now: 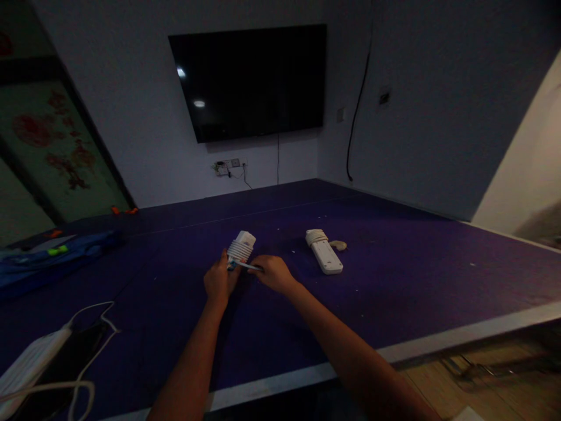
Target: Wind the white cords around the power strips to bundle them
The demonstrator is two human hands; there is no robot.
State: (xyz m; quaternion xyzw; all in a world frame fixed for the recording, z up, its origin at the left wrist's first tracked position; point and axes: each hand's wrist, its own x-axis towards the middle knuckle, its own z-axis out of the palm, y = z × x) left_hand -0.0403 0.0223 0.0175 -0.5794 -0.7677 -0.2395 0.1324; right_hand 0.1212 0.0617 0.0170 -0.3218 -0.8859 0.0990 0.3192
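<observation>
My left hand [219, 282] is closed around a white power strip [241, 247] with its cord wound round it, lifted just above the dark blue table [394, 280]. My right hand [274, 272] is closed in a pinch on the loose end of the white cord [246, 266], right beside the strip. A second white power strip [324, 252] with wound cord lies flat on the table to the right of my hands, with its plug [338, 245] beside it.
A white face mask [30, 365] with ear loops lies on a dark object at the near left corner. Blue fabric [52, 257] sits at the far left. A black TV [254, 82] hangs on the wall with a wall socket [230, 166] below. The table's white front edge [438, 339] runs near me.
</observation>
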